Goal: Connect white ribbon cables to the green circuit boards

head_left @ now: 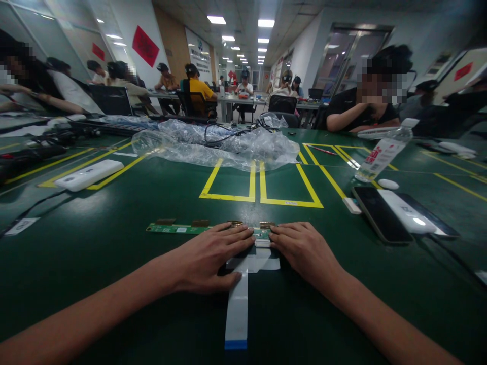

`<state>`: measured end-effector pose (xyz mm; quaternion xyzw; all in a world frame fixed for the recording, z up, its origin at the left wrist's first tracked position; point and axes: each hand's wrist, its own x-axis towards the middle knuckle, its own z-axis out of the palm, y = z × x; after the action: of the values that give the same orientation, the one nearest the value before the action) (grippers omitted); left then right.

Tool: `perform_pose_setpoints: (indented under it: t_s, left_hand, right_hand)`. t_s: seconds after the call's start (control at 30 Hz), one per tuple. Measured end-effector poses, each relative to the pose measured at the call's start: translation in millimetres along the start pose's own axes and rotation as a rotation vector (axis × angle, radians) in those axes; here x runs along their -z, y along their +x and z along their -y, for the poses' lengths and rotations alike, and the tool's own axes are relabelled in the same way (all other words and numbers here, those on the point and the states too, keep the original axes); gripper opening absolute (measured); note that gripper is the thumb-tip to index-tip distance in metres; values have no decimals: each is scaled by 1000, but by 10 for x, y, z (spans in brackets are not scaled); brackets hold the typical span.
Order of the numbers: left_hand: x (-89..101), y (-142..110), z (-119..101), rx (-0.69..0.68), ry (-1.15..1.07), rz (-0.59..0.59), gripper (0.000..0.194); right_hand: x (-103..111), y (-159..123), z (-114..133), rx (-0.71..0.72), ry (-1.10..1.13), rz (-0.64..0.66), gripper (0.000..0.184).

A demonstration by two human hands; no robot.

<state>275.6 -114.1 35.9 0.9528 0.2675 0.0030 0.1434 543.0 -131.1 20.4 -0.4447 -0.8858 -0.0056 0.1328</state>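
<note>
A long, narrow green circuit board [182, 229] lies across the table in front of me, with brown flex tabs along its far edge. My left hand [207, 256] rests flat over its middle, fingers stretched out and thumb on a white ribbon cable [236, 309]. From the right, my right hand [304, 248] lays its outstretched fingertips on the board's right end; its thumb is hidden. Between the hands, a white connector [262, 243] sits at the board's near edge. The cable folds below it and runs toward me, ending in a blue strip.
Crumpled clear plastic [228, 144] lies beyond yellow tape outlines [291, 203]. At right are a phone [380, 215], a white device [407, 210] with a cord, and a water bottle [384, 152]. Another white device [89, 175] lies left. Several people sit around.
</note>
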Motion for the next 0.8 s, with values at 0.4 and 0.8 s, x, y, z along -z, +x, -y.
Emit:
perform_pose_setpoints:
  t_s: [0.4,0.8]
  left_hand:
    - [-128,-1,-101,222,-19,-48,64]
    - [105,-439,1351,863,85,-73,86]
  right_hand:
    - [94,-50,-19,-65,137,-143,22]
    - [141,-116,24,-113,265,-64,24]
